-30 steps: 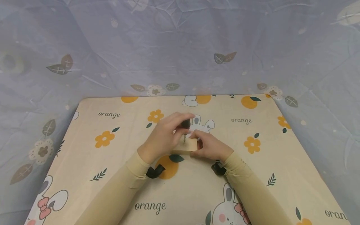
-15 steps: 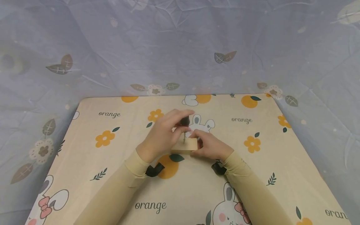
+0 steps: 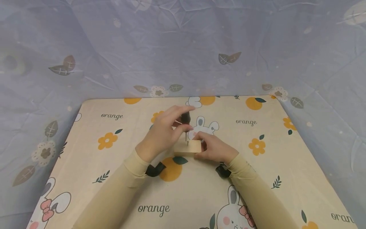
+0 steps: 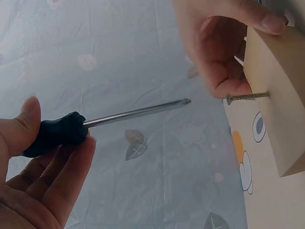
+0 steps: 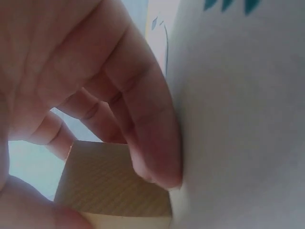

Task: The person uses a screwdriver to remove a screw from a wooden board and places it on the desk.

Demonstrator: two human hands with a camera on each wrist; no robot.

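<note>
My left hand [image 3: 160, 132] holds a screwdriver by its dark handle [image 4: 59, 131], thumb on one side and fingers on the other. Its bare metal shaft [image 4: 136, 113] points at the block, and the tip is apart from the screw head in the left wrist view. A screw [image 4: 248, 97] stands partly sunk in the face of a pale wooden block [image 3: 190, 147], its head and threaded length exposed. The block lies on the table. My right hand [image 3: 215, 147] grips its right end between thumb and fingers; the right wrist view shows the block's end grain [image 5: 109, 179] between them.
A cream cloth [image 3: 154, 194] printed with oranges, flowers and rabbits covers the table. Grey-blue patterned sheeting [image 3: 183, 47] hangs behind and along both sides. A dark strap end [image 3: 155, 170] sticks out at the left wrist, another [image 3: 223, 171] at the right.
My left hand has risen and shifted slightly left with the screwdriver, lifting it off the screw. The right hand and the block have stayed in place.
</note>
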